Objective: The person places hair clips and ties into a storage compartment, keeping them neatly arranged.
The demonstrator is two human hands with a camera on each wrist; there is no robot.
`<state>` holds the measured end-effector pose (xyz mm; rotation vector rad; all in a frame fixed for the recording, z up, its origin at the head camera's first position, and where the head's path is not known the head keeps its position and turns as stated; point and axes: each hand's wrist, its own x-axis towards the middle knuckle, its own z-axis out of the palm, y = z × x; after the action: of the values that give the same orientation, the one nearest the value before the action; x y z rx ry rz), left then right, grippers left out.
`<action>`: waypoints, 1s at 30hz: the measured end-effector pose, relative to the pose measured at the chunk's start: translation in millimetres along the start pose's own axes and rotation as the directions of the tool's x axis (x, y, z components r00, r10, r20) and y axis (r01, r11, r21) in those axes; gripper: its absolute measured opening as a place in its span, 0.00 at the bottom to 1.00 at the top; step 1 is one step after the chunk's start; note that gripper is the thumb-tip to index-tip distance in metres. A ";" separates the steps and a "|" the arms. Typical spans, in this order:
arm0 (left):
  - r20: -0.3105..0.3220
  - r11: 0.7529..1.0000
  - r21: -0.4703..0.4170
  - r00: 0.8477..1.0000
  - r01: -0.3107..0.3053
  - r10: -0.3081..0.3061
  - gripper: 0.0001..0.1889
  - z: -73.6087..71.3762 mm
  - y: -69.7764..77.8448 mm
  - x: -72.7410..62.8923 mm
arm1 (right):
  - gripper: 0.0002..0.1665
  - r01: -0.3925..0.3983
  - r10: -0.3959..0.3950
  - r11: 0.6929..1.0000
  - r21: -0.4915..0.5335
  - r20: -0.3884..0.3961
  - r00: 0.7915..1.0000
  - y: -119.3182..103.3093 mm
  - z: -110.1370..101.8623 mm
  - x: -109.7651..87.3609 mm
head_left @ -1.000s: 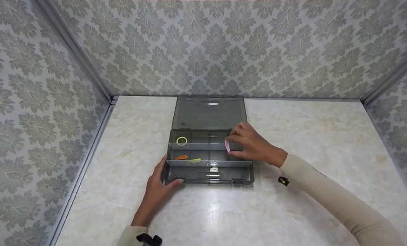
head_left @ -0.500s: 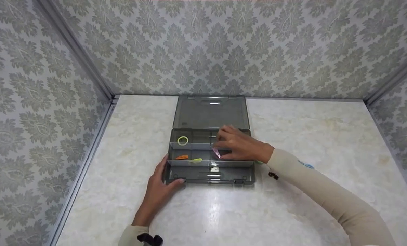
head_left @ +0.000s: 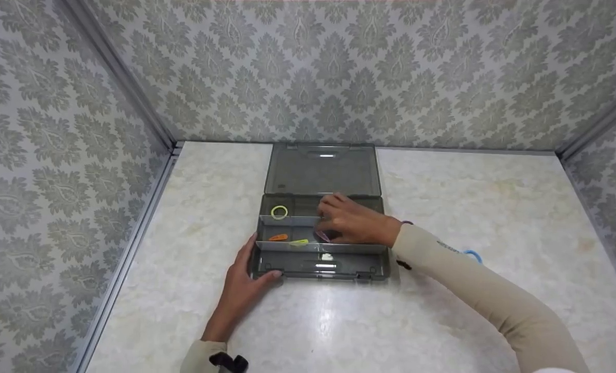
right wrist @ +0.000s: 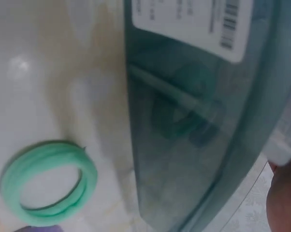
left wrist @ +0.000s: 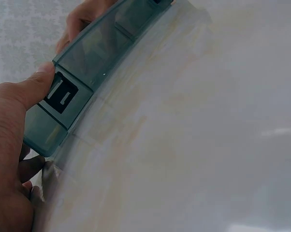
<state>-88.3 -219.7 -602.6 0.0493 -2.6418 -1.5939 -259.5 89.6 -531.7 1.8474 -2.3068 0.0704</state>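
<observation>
A grey see-through compartment box (head_left: pixel 360 261) lies with its lid (head_left: pixel 322 168) folded back. My left hand (head_left: pixel 243 285) holds its front left corner, thumb on the front edge and fingers along the left side. Over the middle row, my right hand (head_left: pixel 357 221) pinches a pink snap hair clip (head_left: pixel 322 237), which dips into that row. An orange hair clip (head_left: pixel 278 237) and a yellow one (head_left: pixel 299 242) lie farther left in the same row. In the back row sits a yellow hair tie (head_left: pixel 279 212). The right fingertips are partly hidden.
Right of the box, a green hair tie (right wrist: pixel 49 183) lies on the table, with a purple thing (right wrist: pixel 39 228) beside it. A blue hair tie (head_left: pixel 473 255) shows behind the right sleeve. Patterned walls (head_left: pixel 308 77) stand around the table.
My right hand has moved left and down with the pink clip, from above the box's right part into the middle row. The left hand stays on the corner.
</observation>
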 end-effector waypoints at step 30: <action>0.006 1.000 -0.001 1.000 -0.009 0.009 0.60 0.7 -1.4 0.8 | 0.21 -0.266 0.437 0.816 0.514 -0.245 0.866 11.2 -30.2 -91.2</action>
<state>-89.2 -219.8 -604.2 0.0324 -2.6418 -1.5946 -247.9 184.5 -517.0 1.3648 -2.4693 1.0095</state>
